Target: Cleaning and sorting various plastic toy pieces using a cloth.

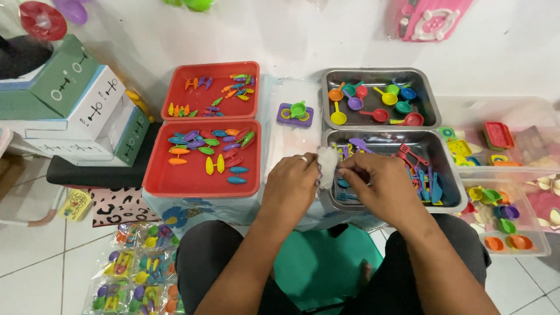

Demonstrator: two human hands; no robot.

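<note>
Left hand (pixel 290 181) and right hand (pixel 379 182) pinch a small clear plastic bag (pixel 327 163), seemingly empty, above a steel tray of colourful plastic toy utensils (pixel 444 153), beside red plastic trays (pixel 175 181).

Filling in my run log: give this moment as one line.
left hand: holds clear bag | right hand: pinches bag | under: steel tray of toy utensils

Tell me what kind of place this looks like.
Probably a home workspace for packing toy kitchen sets: red trays and metal trays of sorted plastic pieces, filled bags on the floor, both hands holding a clear bag.
</note>
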